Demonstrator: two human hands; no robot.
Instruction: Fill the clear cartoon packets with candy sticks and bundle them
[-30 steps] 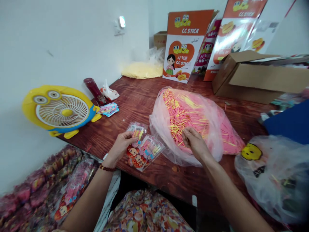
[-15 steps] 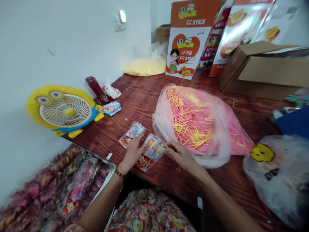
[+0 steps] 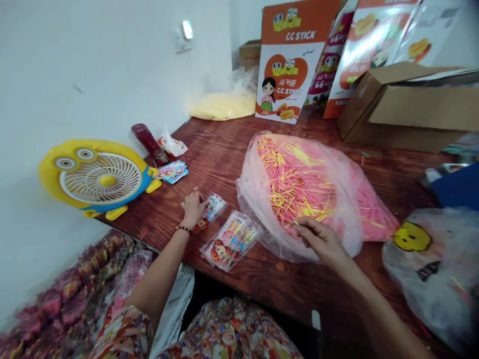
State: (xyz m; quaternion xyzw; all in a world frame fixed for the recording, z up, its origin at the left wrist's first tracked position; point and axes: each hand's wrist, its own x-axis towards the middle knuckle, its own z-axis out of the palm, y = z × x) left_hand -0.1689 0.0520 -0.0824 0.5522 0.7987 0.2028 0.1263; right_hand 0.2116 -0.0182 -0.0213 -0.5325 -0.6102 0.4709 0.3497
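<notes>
My left hand (image 3: pixel 193 208) rests on the left stack of small clear printed packets (image 3: pixel 215 205), its bent fingers apart and partly over the stack. Beside it, closer to me, several more packets (image 3: pixel 228 239) lie fanned out on the table, showing a red-haired cartoon figure and pink and yellow contents. Over the near edge of a large clear plastic bag (image 3: pixel 249 199), my right hand (image 3: pixel 318 237) pinches a thin yellow stick (image 3: pixel 296 223) between thumb and fingers. Many thin pink and yellow sticks (image 3: pixel 299 184) fill that bag.
A yellow cartoon fan (image 3: pixel 108 180), a dark red bottle (image 3: pixel 144 137) and blue cards (image 3: pixel 172 171) stand at the left. Cartons (image 3: pixel 295 60) and an open cardboard box (image 3: pixel 411 109) line the back. A white plastic bag (image 3: pixel 430 269) sits right; filled packets (image 3: pixel 67 294) heap below left.
My left hand has moved left from the fanned packets onto the other stack. My right hand has gone right, from beside the fanned packets to the edge of the stick bag.
</notes>
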